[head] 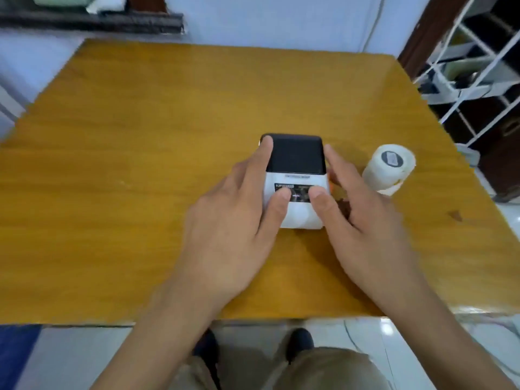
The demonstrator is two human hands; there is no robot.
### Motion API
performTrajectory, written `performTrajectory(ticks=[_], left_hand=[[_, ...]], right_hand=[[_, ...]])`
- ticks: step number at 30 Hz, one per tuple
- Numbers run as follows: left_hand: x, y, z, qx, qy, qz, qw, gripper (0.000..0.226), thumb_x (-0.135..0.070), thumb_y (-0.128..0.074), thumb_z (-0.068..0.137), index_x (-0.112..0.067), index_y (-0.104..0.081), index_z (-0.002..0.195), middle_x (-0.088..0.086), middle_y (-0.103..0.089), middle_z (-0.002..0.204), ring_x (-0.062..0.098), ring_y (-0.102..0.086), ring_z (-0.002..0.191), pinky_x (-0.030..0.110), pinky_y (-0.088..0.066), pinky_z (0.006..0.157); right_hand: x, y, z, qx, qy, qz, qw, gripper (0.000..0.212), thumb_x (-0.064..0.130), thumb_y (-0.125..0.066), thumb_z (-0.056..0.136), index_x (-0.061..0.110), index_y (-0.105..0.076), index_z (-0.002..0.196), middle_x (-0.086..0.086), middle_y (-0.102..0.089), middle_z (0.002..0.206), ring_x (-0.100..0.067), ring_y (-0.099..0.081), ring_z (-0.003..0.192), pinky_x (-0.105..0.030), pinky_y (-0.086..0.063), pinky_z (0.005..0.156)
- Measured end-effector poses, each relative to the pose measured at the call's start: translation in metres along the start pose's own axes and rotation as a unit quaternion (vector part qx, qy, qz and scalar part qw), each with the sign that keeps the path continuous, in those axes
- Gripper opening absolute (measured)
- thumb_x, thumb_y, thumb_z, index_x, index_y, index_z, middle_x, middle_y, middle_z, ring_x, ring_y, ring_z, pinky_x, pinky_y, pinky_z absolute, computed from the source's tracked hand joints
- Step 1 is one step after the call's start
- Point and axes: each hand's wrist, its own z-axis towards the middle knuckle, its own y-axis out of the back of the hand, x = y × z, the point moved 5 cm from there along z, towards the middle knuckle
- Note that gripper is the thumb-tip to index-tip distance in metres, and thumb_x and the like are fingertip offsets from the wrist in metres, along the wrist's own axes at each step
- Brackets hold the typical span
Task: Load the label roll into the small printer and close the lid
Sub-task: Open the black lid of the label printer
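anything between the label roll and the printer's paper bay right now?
Yes: the printer lid looks shut, covering the bay. Both hands grip the printer, and the right hand lies between it and the label roll, which stands on the table.

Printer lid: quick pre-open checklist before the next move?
1. Printer flat on the table: ok.
2. Left hand and right hand bracing both sides of the printer: ok.
3. Lid open for loading: not ok, the dark lid looks shut.
4. Label roll close by: ok, standing on end right of the printer, apart from it.
5. A hand free to take the roll: not ok, both are on the printer.
6. Lid release located: cannot tell, fingers cover the sides.
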Motion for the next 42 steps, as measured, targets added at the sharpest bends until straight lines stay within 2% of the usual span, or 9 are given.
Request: performTrajectory(ticks=[6,12,15,21,25,32,37,39,42], left_hand=[[0.006,0.012,-0.016,0.013,0.043,-0.155,0.987,0.059,-0.047,-0.048,0.107,-0.036,-0.032,0.163,-0.004,-0.056,0.155,0.021,-0.059,0.134,0.032,-0.046,0.098],[-0.006,0.022,-0.033,0.011,0.022,-0.095,0.995,0.057,-0.045,-0.04,0.11,-0.026,-0.032,0.163,0.004,-0.052,0.161,0.029,-0.058,0.134,0.036,-0.046,0.1],[-0.008,0.023,-0.033,0.01,0.022,-0.062,0.998,0.056,-0.047,-0.037,0.11,-0.027,-0.032,0.163,0.004,-0.052,0.159,0.027,-0.056,0.134,0.036,-0.043,0.096],[-0.001,0.019,-0.029,-0.009,0.027,-0.061,0.998,0.054,-0.046,-0.04,0.108,-0.029,-0.037,0.16,0.001,-0.06,0.15,0.025,-0.054,0.135,0.044,-0.039,0.112],[0.003,0.014,-0.024,-0.001,0.035,-0.093,0.995,0.052,-0.045,-0.042,0.107,-0.031,-0.037,0.157,0.001,-0.065,0.143,0.027,-0.059,0.129,0.045,-0.038,0.109],[0.001,0.014,-0.02,0.007,0.053,-0.147,0.988,0.052,-0.038,-0.048,0.107,-0.03,-0.035,0.157,0.003,-0.063,0.148,0.026,-0.062,0.125,0.034,-0.044,0.093],[0.013,0.012,-0.018,0.002,0.096,-0.221,0.971,0.061,-0.039,-0.061,0.102,-0.029,-0.042,0.159,0.0,-0.061,0.155,0.021,-0.055,0.142,0.038,-0.045,0.113],[0.017,0.013,-0.016,-0.004,0.107,-0.242,0.964,0.063,-0.036,-0.067,0.099,-0.026,-0.047,0.158,-0.001,-0.061,0.154,0.017,-0.054,0.144,0.034,-0.043,0.115],[0.017,0.012,-0.015,-0.007,0.109,-0.251,0.962,0.06,-0.034,-0.07,0.098,-0.023,-0.052,0.154,-0.002,-0.062,0.153,0.014,-0.055,0.143,0.028,-0.041,0.111]], right_hand=[[0.004,0.0,-0.009,-0.008,0.032,0.059,0.998,0.055,0.053,-0.048,0.103,0.043,-0.039,0.155,0.015,-0.067,0.131,-0.008,-0.065,0.113,-0.042,-0.053,0.1],[0.008,0.006,-0.015,-0.036,0.005,0.102,0.994,0.042,0.044,-0.036,0.108,0.038,-0.053,0.146,0.012,-0.069,0.1,-0.013,-0.062,0.089,-0.051,-0.056,0.094],[0.01,0.007,-0.017,-0.043,0.012,0.1,0.994,0.042,0.04,-0.039,0.108,0.035,-0.053,0.147,0.004,-0.074,0.117,-0.011,-0.062,0.086,-0.047,-0.059,0.088],[0.001,0.003,-0.01,-0.037,0.005,0.126,0.991,0.043,0.026,-0.043,0.106,0.038,-0.054,0.146,0.011,-0.074,0.121,-0.003,-0.063,0.071,-0.038,-0.061,0.076],[-0.002,0.002,-0.007,-0.039,0.005,0.143,0.989,0.044,0.021,-0.045,0.106,0.037,-0.054,0.146,0.011,-0.073,0.121,-0.002,-0.061,0.053,-0.029,-0.058,0.062],[-0.008,0.002,-0.001,-0.035,0.009,0.14,0.99,0.054,0.019,-0.05,0.107,0.038,-0.041,0.156,0.01,-0.07,0.13,-0.005,-0.061,0.049,-0.031,-0.062,0.074],[-0.012,0.001,0.004,-0.037,-0.001,0.144,0.989,0.052,0.014,-0.052,0.105,0.027,-0.046,0.155,0.007,-0.07,0.136,-0.004,-0.058,0.043,-0.024,-0.058,0.062],[-0.012,-0.001,0.005,-0.045,-0.003,0.144,0.989,0.047,0.011,-0.052,0.105,0.026,-0.054,0.15,0.009,-0.07,0.134,0.0,-0.059,0.047,-0.019,-0.052,0.051],[-0.012,-0.004,0.007,-0.055,0.006,0.116,0.992,0.046,0.006,-0.051,0.103,0.026,-0.062,0.143,0.007,-0.073,0.13,0.001,-0.064,0.075,-0.012,-0.048,0.058]])
